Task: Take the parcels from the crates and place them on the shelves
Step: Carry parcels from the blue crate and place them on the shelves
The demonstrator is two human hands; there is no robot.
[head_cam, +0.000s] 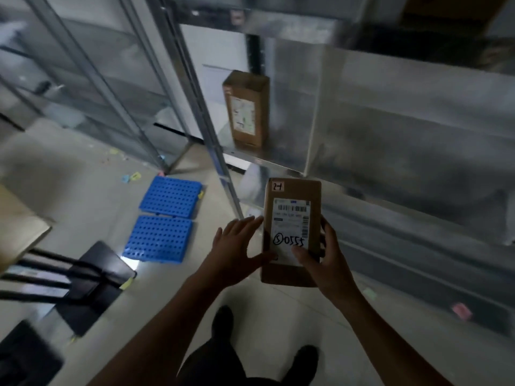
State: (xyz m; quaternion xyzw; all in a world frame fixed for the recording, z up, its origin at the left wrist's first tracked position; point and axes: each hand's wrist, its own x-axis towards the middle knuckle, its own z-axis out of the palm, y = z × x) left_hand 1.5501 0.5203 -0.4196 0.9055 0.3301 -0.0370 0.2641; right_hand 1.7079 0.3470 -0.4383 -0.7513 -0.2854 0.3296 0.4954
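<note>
Head view: the parcel (291,232) is a flat brown cardboard box with a white label on its top face, held in the air just in front of the shelf (390,151), not yet on it. The right hand (326,263) grips it, thumb lying across the label and fingers curled round the right edge. The left hand (237,246) is spread with straight fingers against the parcel's left edge, steadying and not clasping. A second box (246,110) stands upright on the shelf near its left end. 2 blue pads (164,215) lie on the floor left of the shelf.

The parcel is carried mostly by 1 hand, so it is probably light. The cardboard looks stiff with crisp corners, so it should keep its shape under a firm pinch. The label may be slicker than the bare card, so the thumb would hold better on the brown part. The long edges are the best place to hold, 1 hand on each, which leaves the far end free to slide onto the shelf beside the box. What is inside cannot be told, so set it down gently
</note>
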